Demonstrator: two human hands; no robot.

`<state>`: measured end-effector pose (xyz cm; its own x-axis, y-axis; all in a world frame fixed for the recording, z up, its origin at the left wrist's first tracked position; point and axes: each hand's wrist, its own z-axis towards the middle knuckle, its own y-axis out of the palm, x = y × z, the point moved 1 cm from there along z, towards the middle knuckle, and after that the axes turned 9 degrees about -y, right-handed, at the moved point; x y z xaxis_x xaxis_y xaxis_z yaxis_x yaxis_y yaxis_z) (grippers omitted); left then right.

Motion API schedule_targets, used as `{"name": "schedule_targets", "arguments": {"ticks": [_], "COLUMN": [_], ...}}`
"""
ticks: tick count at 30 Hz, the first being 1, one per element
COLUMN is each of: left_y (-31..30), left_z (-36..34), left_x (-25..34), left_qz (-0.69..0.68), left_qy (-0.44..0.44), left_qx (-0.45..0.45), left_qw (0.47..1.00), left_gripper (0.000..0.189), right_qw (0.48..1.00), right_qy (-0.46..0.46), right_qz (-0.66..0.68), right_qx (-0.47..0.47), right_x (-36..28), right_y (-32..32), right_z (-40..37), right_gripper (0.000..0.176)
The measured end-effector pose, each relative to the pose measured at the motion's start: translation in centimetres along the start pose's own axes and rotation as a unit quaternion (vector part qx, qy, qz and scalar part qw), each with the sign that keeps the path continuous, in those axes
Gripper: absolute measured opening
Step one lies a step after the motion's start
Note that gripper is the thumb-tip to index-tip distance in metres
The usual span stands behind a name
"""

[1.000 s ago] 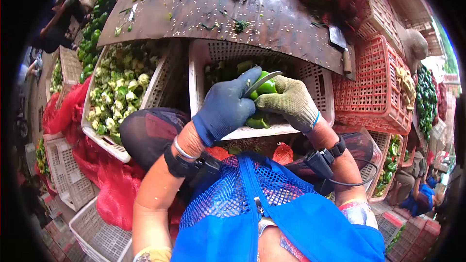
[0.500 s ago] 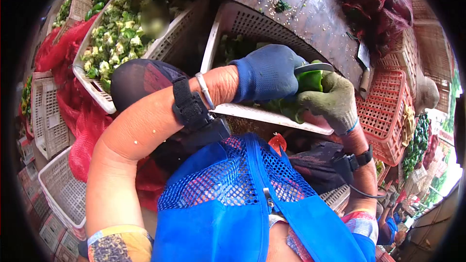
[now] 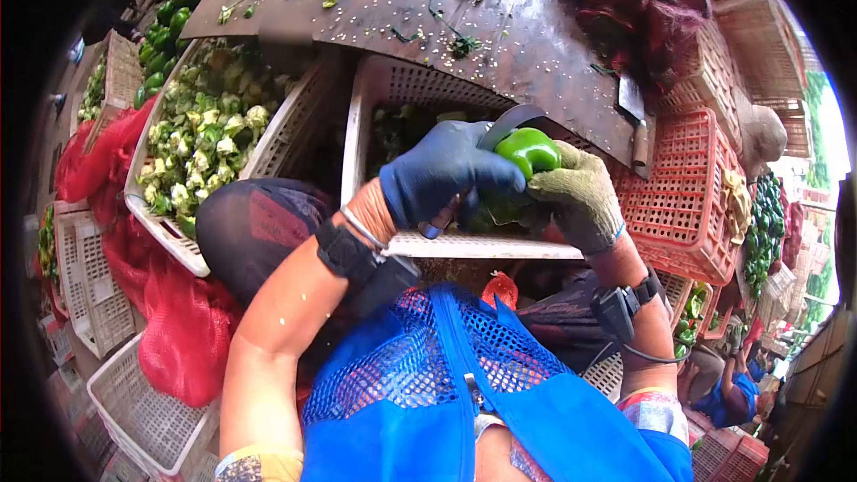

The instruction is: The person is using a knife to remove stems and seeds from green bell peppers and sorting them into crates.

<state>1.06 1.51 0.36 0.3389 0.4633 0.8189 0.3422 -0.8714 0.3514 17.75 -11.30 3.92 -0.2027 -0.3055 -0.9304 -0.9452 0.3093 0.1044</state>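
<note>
Head view. The left hand (image 3: 451,177), in a blue glove, is closed around the handle of a knife (image 3: 511,120). The curved blade rises above the knuckles and lies against the top of a green pepper (image 3: 528,150). The right hand (image 3: 582,198), in an olive knit glove, grips the pepper from the right and below, fingers curled about it. The pepper sits between the two hands, touching both, above the near rim of a white crate (image 3: 482,246). A second crate (image 3: 278,136) of pale green trimmings stands to the left, and a seed-strewn board (image 3: 375,0) lies beyond both.
</note>
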Motion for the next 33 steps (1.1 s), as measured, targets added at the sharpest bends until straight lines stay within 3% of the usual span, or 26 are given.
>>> {"name": "schedule_targets", "arguments": {"ticks": [1, 3, 4, 5, 7, 8, 11, 12, 13, 14, 15, 17, 19, 20, 21, 22, 23, 25, 27, 29, 30, 31, 33], "left_y": [0.4, 1.2, 1.5, 1.8, 2.4, 2.8, -0.7, -1.3, -2.9, -3.4, -3.9, -3.7, -5.8, -7.7, -8.1, -8.6, -9.0, -10.0, -8.6, -8.0, -8.8, -9.4, -10.2], "left_z": [0.3, 1.3, 1.4, 1.3, 1.2, 1.2, 3.4, 2.5, 2.6, 2.5, 2.5, 0.4, -0.7, -1.3, -2.2, -3.3, -4.0, -1.8, -1.8, -1.3, -0.8, -0.5, -0.2], "left_x": [-0.2, -1.1, -1.6, -1.9, -1.9, -1.8, -2.6, -2.3, -4.0, -6.2, -7.1, -2.8, -0.2, 0.8, 3.3, 4.6, 5.0, 2.3, 2.4, 4.3, 4.3, 4.5, 4.8], "left_qz": [-0.008, -0.028, 0.074, 0.123, 0.220, 0.196, 0.302, 0.378, 0.362, 0.359, 0.339, 0.158, -0.112, -0.150, -0.154, -0.179, -0.205, -0.345, -0.241, -0.235, -0.193, -0.188, -0.174], "left_qy": [0.038, 0.109, 0.138, 0.136, 0.137, 0.152, 0.121, -0.021, -0.024, 0.036, 0.069, -0.049, -0.020, 0.097, 0.139, 0.136, 0.135, 0.158, 0.106, 0.088, 0.104, 0.101, 0.093], "left_qx": [0.025, 0.075, 0.152, 0.179, 0.229, 0.217, 0.274, 0.334, 0.338, 0.404, 0.413, 0.319, 0.261, 0.238, 0.309, 0.321, 0.332, 0.255, 0.297, 0.278, 0.268, 0.294, 0.344], "left_qw": [0.999, 0.991, 0.976, 0.967, 0.938, 0.944, 0.905, 0.863, 0.868, 0.840, 0.843, 0.933, 0.959, 0.955, 0.928, 0.920, 0.911, 0.889, 0.918, 0.927, 0.938, 0.932, 0.918], "left_gripper": [0.056, 0.055, 0.049, 0.046, 0.043, 0.044, 0.052, 0.054, 0.064, 0.065, 0.065, 0.052, 0.039, 0.030, 0.031, 0.033, 0.036, 0.034, 0.041, 0.042, 0.053, 0.052, 0.051], "right_qw": [1.000, 0.981, 0.961, 0.912, 0.754, 0.694, 0.763, 0.777, 0.881, 0.931, 0.959, 0.983, 0.973, 0.945, 0.908, 0.944, 0.940, 0.903, 0.861, 0.841, 0.830, 0.809, 0.834], "right_qy": [0.006, -0.054, -0.082, -0.132, -0.225, -0.168, -0.100, -0.153, -0.086, -0.033, 0.026, -0.105, -0.205, -0.267, -0.324, -0.259, -0.260, -0.232, -0.228, -0.219, -0.213, -0.197, -0.201], "right_qz": [-0.018, -0.184, -0.264, -0.390, -0.616, -0.697, -0.633, -0.600, -0.428, -0.292, -0.146, -0.097, -0.105, -0.186, -0.265, -0.206, -0.216, -0.326, -0.404, -0.452, -0.476, -0.525, -0.480], "right_qx": [0.009, 0.012, 0.016, 0.001, -0.032, -0.068, 0.081, 0.117, 0.181, 0.218, 0.243, 0.117, -0.033, -0.016, 0.002, 0.020, 0.044, 0.159, 0.207, 0.202, 0.198, 0.176, 0.185], "right_x": [-0.1, 0.5, 1.2, 2.1, 4.0, 4.8, 6.0, 5.3, 5.1, 2.9, 0.7, -3.6, -7.3, -7.7, -7.9, -7.7, -6.3, -4.9, -5.3, -5.9, -6.4, -6.1, -6.1], "right_y": [-0.2, -1.0, -1.4, -1.7, -2.2, -3.2, -5.9, -7.0, -8.1, -7.4, -6.4, -1.0, 4.5, 4.7, 4.6, 3.7, 0.9, -3.0, -4.8, -4.2, -3.7, -3.5, -3.3], "right_z": [0.1, 0.9, 1.4, 1.7, 2.4, 2.6, 3.6, 3.4, 3.7, 4.3, 4.5, 5.3, 5.6, 7.4, 10.0, 12.6, 16.9, 24.0, 29.6, 33.5, 35.1, 36.6, 36.6], "right_gripper": [0.040, 0.034, 0.031, 0.027, 0.022, 0.022, 0.027, 0.026, 0.027, 0.028, 0.031, 0.046, 0.062, 0.062, 0.063, 0.062, 0.061, 0.063, 0.068, 0.071, 0.071, 0.065, 0.053]}}
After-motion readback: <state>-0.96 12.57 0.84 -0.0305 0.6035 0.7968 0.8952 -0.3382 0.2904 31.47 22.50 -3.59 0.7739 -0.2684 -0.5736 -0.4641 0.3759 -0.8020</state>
